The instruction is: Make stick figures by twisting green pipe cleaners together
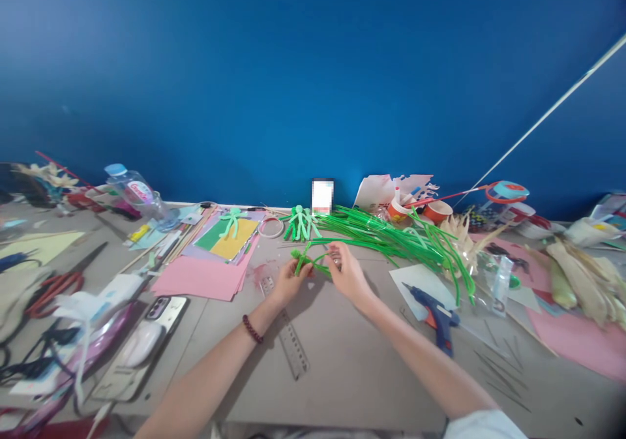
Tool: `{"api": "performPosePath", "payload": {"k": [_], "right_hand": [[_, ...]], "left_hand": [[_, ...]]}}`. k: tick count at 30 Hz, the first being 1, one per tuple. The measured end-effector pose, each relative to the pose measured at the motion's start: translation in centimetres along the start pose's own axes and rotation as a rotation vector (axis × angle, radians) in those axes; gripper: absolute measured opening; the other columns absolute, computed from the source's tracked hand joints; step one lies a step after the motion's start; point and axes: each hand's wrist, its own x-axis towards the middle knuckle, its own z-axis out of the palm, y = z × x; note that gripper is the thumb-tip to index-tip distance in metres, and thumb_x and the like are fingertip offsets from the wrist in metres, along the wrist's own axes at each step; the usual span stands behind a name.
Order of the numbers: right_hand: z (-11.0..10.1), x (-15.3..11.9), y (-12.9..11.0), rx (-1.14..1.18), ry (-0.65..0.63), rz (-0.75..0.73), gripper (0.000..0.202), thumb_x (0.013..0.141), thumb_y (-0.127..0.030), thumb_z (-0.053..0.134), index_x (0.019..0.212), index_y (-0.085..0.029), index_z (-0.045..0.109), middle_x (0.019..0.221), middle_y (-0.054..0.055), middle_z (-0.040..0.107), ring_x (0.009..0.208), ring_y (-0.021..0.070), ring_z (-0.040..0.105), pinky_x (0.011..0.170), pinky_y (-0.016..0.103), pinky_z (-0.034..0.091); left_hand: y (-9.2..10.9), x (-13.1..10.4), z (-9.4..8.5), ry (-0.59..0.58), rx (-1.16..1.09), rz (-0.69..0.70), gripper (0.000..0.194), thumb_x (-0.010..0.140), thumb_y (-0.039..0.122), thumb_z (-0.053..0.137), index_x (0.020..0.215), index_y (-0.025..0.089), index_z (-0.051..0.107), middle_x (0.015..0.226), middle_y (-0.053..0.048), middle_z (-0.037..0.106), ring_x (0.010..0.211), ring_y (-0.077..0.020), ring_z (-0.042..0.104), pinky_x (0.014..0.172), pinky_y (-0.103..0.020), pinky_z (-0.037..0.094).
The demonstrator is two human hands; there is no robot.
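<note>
Over the middle of the table, my left hand (289, 281) pinches a partly twisted green pipe cleaner figure (299, 261) between thumb and fingers. Close beside it, my right hand (347, 274) has its fingers closed on a green pipe cleaner strand (320, 257) that runs across to the figure. The fingertips partly hide where the strands join. Just behind the hands stand several green pipe cleaner figures (300, 222). Beyond my right hand spreads a loose bundle of long green pipe cleaners (391, 235). A metal ruler (292, 344) lies under my left wrist.
Pink paper sheets (200, 278) and another light green figure (229, 222) lie left of the hands. A phone (163, 315), scissors (53, 293) and bottle (137, 193) are farther left. On the right are a blue glue gun (435, 315), paper cups (437, 211) and dry husks (581, 276).
</note>
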Motion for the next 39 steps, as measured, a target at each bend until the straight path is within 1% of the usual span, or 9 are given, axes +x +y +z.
{"api": "performPosePath", "payload": {"k": [3,6,10,13,22,27,31,35,39], "right_hand": [[-3.1,0.4,-1.6,-0.348,-0.089,-0.073,0.018,0.088,-0.023,0.041,0.096,-0.02,0.057,0.097,0.008,0.063,0.087,0.0195,0.059,0.074,0.028,0.042],[-4.7,0.5,-2.1,-0.633,-0.186,0.04,0.021,0.089,-0.021,0.04,0.085,-0.019,0.061,0.081,0.008,0.065,0.075,0.0199,0.06,0.063,0.027,0.038],[-4.0,0.1,-0.9,-0.815,-0.361,0.181,0.018,0.087,-0.023,0.049,0.082,-0.016,0.064,0.084,0.014,0.068,0.075,0.0242,0.063,0.058,0.028,0.035],[-3.4,-0.3,0.3,-0.823,-0.38,0.224,0.009,0.082,-0.02,0.057,0.082,-0.015,0.065,0.087,0.015,0.068,0.083,0.0257,0.064,0.06,0.028,0.036],[-4.0,-1.4,2.4,-0.658,-0.286,0.251,0.01,0.077,-0.026,0.059,0.072,-0.018,0.061,0.074,0.008,0.068,0.069,0.0211,0.064,0.053,0.025,0.033],[-4.5,-0.9,3.9,-0.059,-0.293,0.486,0.016,0.077,-0.034,0.055,0.085,-0.02,0.055,0.052,-0.003,0.06,0.038,0.0119,0.052,0.039,0.021,0.034],[-4.1,-1.1,4.3,0.265,-0.357,0.503,0.023,0.073,-0.04,0.059,0.084,-0.02,0.051,0.051,-0.007,0.052,0.037,0.009,0.047,0.034,0.018,0.034],[-3.6,-1.3,4.3,0.296,-0.384,0.462,0.028,0.069,-0.042,0.062,0.081,-0.019,0.052,0.057,-0.006,0.053,0.036,0.0057,0.041,0.033,0.017,0.029],[-3.6,-1.4,4.4,0.215,-0.39,0.329,0.028,0.067,-0.041,0.065,0.077,-0.017,0.054,0.06,-0.004,0.055,0.049,0.0084,0.048,0.043,0.018,0.034]], "left_hand": [[0.1,0.2,-0.1,0.035,-0.05,-0.021,0.022,0.069,0.038,0.07,0.07,0.018,0.062,0.063,0.0,0.062,0.061,-0.015,0.059,0.062,-0.027,0.044],[0.2,0.2,-0.1,0.041,-0.138,-0.027,0.023,0.067,0.038,0.071,0.07,0.018,0.061,0.063,0.001,0.061,0.061,-0.0149,0.059,0.064,-0.028,0.044],[-0.3,0.1,-0.2,0.04,-0.143,-0.021,0.02,0.07,0.038,0.07,0.071,0.019,0.062,0.065,0.0,0.062,0.065,-0.0157,0.059,0.066,-0.027,0.043],[-1.0,0.0,-0.4,0.044,-0.134,-0.037,0.018,0.072,0.038,0.068,0.072,0.021,0.065,0.068,-0.002,0.064,0.066,-0.0179,0.058,0.061,-0.026,0.041],[-1.2,0.2,-0.7,0.018,-0.039,0.022,0.019,0.075,0.04,0.065,0.068,0.021,0.065,0.067,-0.002,0.063,0.066,-0.0181,0.056,0.061,-0.026,0.04],[-1.4,0.3,-0.6,0.0,-0.072,-0.004,0.023,0.074,0.043,0.065,0.069,0.02,0.064,0.067,-0.002,0.064,0.067,-0.0176,0.057,0.064,-0.027,0.043],[-1.1,0.4,-0.4,-0.017,-0.216,-0.083,0.026,0.07,0.043,0.069,0.069,0.018,0.063,0.068,-0.002,0.064,0.069,-0.0159,0.059,0.068,-0.027,0.045],[-0.6,0.6,-0.2,-0.012,-0.511,-0.196,0.031,0.062,0.041,0.077,0.071,0.015,0.061,0.067,-0.001,0.064,0.067,-0.0147,0.06,0.072,-0.029,0.047],[-0.5,0.4,-0.1,-0.068,-0.57,-0.215,0.029,0.063,0.037,0.077,0.073,0.015,0.061,0.068,-0.001,0.064,0.068,-0.0144,0.061,0.073,-0.029,0.047]]}}
